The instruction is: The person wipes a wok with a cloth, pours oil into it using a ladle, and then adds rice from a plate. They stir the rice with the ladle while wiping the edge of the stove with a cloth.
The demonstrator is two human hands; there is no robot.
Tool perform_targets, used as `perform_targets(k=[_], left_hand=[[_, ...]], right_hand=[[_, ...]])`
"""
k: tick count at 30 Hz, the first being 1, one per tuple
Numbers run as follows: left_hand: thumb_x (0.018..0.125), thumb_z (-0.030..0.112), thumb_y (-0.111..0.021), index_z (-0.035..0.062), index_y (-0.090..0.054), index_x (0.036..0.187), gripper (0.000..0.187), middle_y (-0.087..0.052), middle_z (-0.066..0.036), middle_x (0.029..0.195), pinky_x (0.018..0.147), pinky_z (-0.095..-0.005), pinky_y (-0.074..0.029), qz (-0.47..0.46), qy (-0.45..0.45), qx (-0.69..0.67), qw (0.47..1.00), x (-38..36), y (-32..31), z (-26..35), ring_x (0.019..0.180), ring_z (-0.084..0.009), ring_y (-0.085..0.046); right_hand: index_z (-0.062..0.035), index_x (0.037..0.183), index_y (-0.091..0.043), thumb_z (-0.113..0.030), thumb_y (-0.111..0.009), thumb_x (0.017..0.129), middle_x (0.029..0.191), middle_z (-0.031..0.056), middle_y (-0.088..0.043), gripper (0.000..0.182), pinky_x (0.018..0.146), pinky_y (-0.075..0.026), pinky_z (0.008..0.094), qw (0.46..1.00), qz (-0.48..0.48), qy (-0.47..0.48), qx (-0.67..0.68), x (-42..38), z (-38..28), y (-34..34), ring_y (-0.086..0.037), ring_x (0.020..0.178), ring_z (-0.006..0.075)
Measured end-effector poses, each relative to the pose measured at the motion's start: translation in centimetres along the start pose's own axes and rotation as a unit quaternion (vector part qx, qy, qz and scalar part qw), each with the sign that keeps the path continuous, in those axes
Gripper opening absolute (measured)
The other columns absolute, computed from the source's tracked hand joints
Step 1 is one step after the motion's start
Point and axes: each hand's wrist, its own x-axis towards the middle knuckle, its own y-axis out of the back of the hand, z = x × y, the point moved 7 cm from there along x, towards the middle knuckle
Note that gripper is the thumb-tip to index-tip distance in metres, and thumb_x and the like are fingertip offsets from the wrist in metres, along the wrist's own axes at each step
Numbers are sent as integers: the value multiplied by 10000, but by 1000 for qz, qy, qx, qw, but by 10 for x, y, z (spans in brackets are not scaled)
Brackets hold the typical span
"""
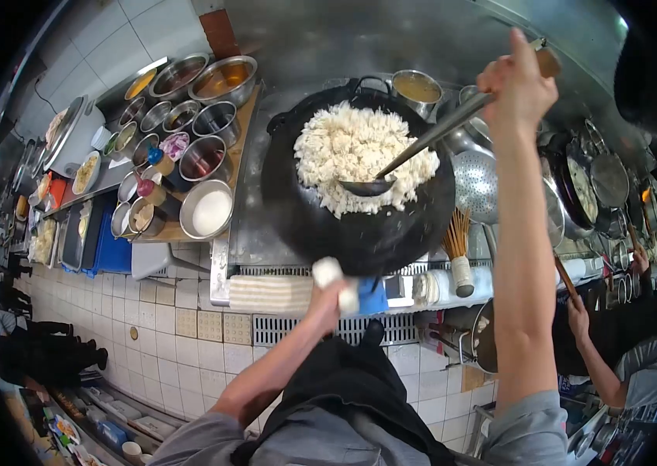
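Note:
A large black wok (pixel 297 221) sits on the steel stove, with a mound of white rice (pixel 355 140) in its far half. My right hand (pixel 521 97) is closed around the wooden end of a long-handled ladle (pixel 437 136), raised to the right of the wok. The ladle's bowl rests in the rice, tilted, near the wok's middle. At the near rim, my left hand (pixel 326 305) is closed on a folded white cloth (pixel 329 273). The cloth covers part of the rim, so whether it wraps a wok handle cannot be seen.
Several steel bowls stand on the left shelf, among them a bowl of white grains (pixel 210 212). A bamboo brush (pixel 460 256) and a perforated strainer (pixel 474 186) are on the right. A striped towel (pixel 266 293) lies along the stove's front edge. A co-worker (pixel 623 357) stands at right.

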Motion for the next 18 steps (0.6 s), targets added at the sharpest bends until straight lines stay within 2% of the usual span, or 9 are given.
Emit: perform_targets(k=[3,5,7,8,10,12,14,15,18], left_hand=[[782,95,-558,16,-540,963,198,-590,-87,713,576,-355,-517,14,47,23,999,-49,20,6,649,-219,-612],[793,88,-539,34,-538,923,140,-596,-90,728,575,-354,-516,-37,155,-18,987,-64,-3,30,667,-216,-617],[813,85,-509,54,-505,806,32,-626,-104,766,546,-357,-513,-96,100,-76,987,-31,-48,74,655,-209,-621],[815,107,-514,31,-521,848,83,-615,-90,752,549,-356,-516,-136,117,-42,983,1,-56,70,664,-199,-622],[806,116,-530,0,-531,905,153,-609,-87,741,562,-353,-521,-97,64,25,993,20,-40,44,673,-210,-625],[789,114,-549,-17,-543,946,204,-604,-89,724,568,-349,-522,-12,50,33,998,-1,-6,12,663,-223,-625],[780,102,-559,-6,-552,938,191,-603,-101,731,570,-353,-522,8,56,23,998,-29,25,-8,669,-236,-625],[780,102,-559,-6,-552,938,191,-603,-101,731,570,-353,-522,5,57,25,998,-34,18,11,669,-236,-625],[797,93,-552,30,-538,847,82,-595,-86,717,565,-359,-520,-90,145,-21,985,-52,-26,62,631,-220,-609]], right_hand=[[-80,630,-394,-127,-663,801,496,2,-312,323,426,-242,290,996,-57,-38,55,32,-27,1,-284,411,110],[-77,630,-400,-131,-666,800,502,1,-320,320,419,-250,285,998,-47,-34,41,41,-26,0,-288,411,109],[-57,652,-435,-140,-669,801,508,5,-365,290,386,-289,278,999,-15,-42,-9,31,-11,-1,-328,402,110],[-36,666,-460,-124,-672,797,499,20,-403,264,366,-320,293,997,4,-9,-72,7,-2,-11,-371,393,117],[-33,666,-469,-135,-673,795,486,39,-422,262,363,-323,299,999,-21,17,-17,-6,33,-13,-397,385,133],[-51,650,-441,-130,-662,803,465,28,-379,281,374,-321,296,999,-2,13,-37,4,19,-11,-370,381,135],[-71,640,-408,-122,-648,813,470,14,-348,300,392,-304,286,999,-28,-4,32,23,-9,-16,-336,394,125],[-81,634,-383,-116,-639,817,479,8,-326,317,408,-288,290,999,-32,-18,37,29,-19,-19,-311,413,118],[-72,647,-413,-127,-646,810,491,4,-330,290,414,-271,288,999,-31,-18,9,42,-19,-20,-304,425,113]])
